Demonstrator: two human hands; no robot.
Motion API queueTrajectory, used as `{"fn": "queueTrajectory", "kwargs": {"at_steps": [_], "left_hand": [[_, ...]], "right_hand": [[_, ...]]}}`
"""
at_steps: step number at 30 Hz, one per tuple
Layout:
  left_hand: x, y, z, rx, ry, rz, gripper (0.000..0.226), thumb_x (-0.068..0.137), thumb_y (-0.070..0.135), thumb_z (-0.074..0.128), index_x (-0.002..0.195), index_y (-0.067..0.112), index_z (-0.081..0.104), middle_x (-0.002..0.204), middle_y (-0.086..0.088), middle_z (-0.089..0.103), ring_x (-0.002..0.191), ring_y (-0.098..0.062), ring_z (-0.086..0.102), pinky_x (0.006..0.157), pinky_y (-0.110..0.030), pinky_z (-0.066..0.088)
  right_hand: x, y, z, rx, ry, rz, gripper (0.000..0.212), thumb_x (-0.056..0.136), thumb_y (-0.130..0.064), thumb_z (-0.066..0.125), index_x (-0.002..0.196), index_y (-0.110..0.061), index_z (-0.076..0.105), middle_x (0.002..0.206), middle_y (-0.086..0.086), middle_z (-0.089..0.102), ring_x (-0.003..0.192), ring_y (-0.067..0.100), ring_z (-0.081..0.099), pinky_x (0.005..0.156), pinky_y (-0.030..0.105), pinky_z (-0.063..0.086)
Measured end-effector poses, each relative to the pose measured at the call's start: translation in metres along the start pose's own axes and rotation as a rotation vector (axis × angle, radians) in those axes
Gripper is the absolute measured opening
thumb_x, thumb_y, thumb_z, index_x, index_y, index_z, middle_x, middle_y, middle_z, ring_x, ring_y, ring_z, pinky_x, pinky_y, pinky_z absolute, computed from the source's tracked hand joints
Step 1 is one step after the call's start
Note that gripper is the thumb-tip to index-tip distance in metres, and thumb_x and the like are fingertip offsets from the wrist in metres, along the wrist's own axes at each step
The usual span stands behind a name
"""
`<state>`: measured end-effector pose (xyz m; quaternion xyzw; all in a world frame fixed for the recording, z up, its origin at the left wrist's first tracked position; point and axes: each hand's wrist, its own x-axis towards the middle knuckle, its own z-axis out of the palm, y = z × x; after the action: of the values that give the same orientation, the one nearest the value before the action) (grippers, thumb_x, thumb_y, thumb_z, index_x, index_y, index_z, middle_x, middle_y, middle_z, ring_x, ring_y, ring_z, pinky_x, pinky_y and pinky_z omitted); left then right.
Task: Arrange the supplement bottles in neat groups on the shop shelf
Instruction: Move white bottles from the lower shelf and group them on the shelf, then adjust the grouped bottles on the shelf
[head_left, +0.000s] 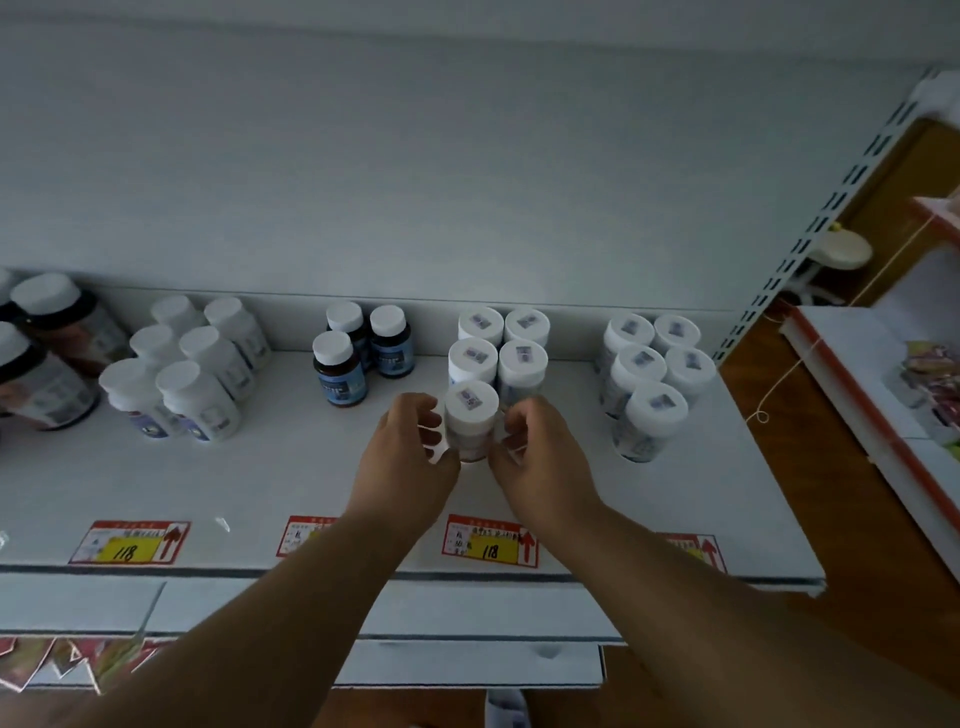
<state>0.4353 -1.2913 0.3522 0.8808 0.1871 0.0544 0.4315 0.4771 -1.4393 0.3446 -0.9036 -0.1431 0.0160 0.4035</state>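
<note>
Holding: the left hand (410, 441) and right hand (540, 447) curl around 1 white-capped supplement bottle (470, 423), 1 hand on each side, fingers on its body below the cap.
Position: upright on the white shop shelf (291, 478), at the front of a group of 4 matching bottles (501, 345), just ahead of the left column.
Handling: likely light, rigid plastic with a smooth label that may slip; it looks top-heavy enough to tip if nudged high.
Best hold: low on the body, not the cap.
Neighbours: 3 dark blue-labelled bottles (363, 345) left, 5 matching bottles (652, 371) right.
</note>
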Motion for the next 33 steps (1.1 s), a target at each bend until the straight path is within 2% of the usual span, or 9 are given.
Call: {"fn": "queueTrajectory", "kwargs": {"at_steps": [6,11,14,18,24,27,30,32,33], "left_hand": [[-0.016,0.003,-0.015,-0.033,-0.016,0.088,0.028,0.088,0.016,0.068,0.106,0.029,0.051,0.102,0.011,0.06,0.089,-0.002,0.057,0.068,-0.011,0.039],[-0.029,0.017,-0.014,0.005,-0.164,0.287,0.025,0.09,0.015,0.065,0.108,0.03,0.055,0.104,0.013,0.057,0.095,-0.003,0.058,0.076,-0.008,0.04],[-0.034,0.025,-0.005,-0.023,-0.264,0.313,0.031,0.092,0.016,0.063,0.118,0.029,0.054,0.11,0.013,0.057,0.1,-0.003,0.058,0.083,-0.013,0.042],[-0.029,0.036,0.012,-0.055,-0.3,0.331,0.031,0.092,0.015,0.063,0.117,0.031,0.054,0.109,0.017,0.058,0.102,-0.003,0.058,0.081,-0.006,0.04],[-0.017,0.064,0.061,-0.125,-0.329,0.286,0.028,0.092,0.019,0.063,0.113,0.035,0.053,0.11,0.016,0.059,0.103,0.0,0.058,0.091,-0.024,0.05],[-0.01,0.086,0.087,-0.318,-0.321,0.047,0.019,0.098,0.029,0.056,0.116,0.035,0.054,0.113,0.012,0.061,0.099,-0.005,0.058,0.086,-0.027,0.046],[0.008,0.101,0.115,-0.583,-0.276,-0.148,0.02,0.102,0.032,0.049,0.12,0.038,0.054,0.116,0.018,0.058,0.109,-0.011,0.056,0.096,-0.032,0.042],[0.022,0.111,0.13,-0.676,-0.257,-0.207,0.023,0.105,0.03,0.045,0.124,0.04,0.051,0.119,0.025,0.055,0.118,-0.008,0.051,0.104,-0.029,0.04],[0.029,0.117,0.135,-0.744,-0.226,-0.255,0.024,0.104,0.035,0.045,0.127,0.039,0.053,0.123,0.023,0.056,0.122,-0.008,0.051,0.109,-0.031,0.038]], "right_hand": [[-0.016,-0.026,-0.003,-0.012,0.024,0.012,0.009,0.093,-0.024,0.061,0.099,-0.02,0.056,0.099,-0.002,0.059,0.088,0.013,0.057,0.08,0.034,0.053],[-0.039,-0.026,-0.018,-0.025,0.17,0.03,0.017,0.093,-0.024,0.063,0.109,-0.02,0.057,0.102,-0.005,0.059,0.09,0.006,0.055,0.079,0.019,0.047],[-0.056,-0.012,-0.033,-0.045,0.224,0.076,0.014,0.096,-0.021,0.06,0.109,-0.021,0.058,0.101,-0.009,0.06,0.088,0.002,0.054,0.077,0.01,0.042],[-0.059,0.013,-0.054,-0.053,0.245,0.158,0.018,0.098,-0.026,0.058,0.115,-0.024,0.057,0.103,-0.015,0.057,0.087,-0.007,0.053,0.073,-0.004,0.037],[-0.044,0.051,-0.09,-0.051,0.318,0.106,0.012,0.097,-0.028,0.058,0.108,-0.024,0.057,0.102,-0.012,0.059,0.094,-0.002,0.056,0.077,0.004,0.042],[-0.033,0.07,-0.114,0.012,0.421,0.084,0.007,0.098,-0.026,0.055,0.105,-0.026,0.055,0.104,-0.012,0.058,0.101,-0.006,0.053,0.078,0.002,0.041],[-0.01,0.089,-0.134,0.223,0.428,0.198,0.025,0.099,-0.046,0.045,0.109,-0.026,0.054,0.11,-0.007,0.057,0.102,0.002,0.055,0.084,0.013,0.045],[0.012,0.1,-0.141,0.393,0.405,0.279,0.045,0.095,-0.061,0.038,0.107,-0.021,0.055,0.107,0.002,0.058,0.104,0.021,0.058,0.094,0.041,0.051],[0.023,0.103,-0.145,0.461,0.416,0.324,0.049,0.095,-0.058,0.038,0.109,-0.015,0.056,0.107,0.011,0.058,0.106,0.031,0.057,0.097,0.054,0.048]]}}
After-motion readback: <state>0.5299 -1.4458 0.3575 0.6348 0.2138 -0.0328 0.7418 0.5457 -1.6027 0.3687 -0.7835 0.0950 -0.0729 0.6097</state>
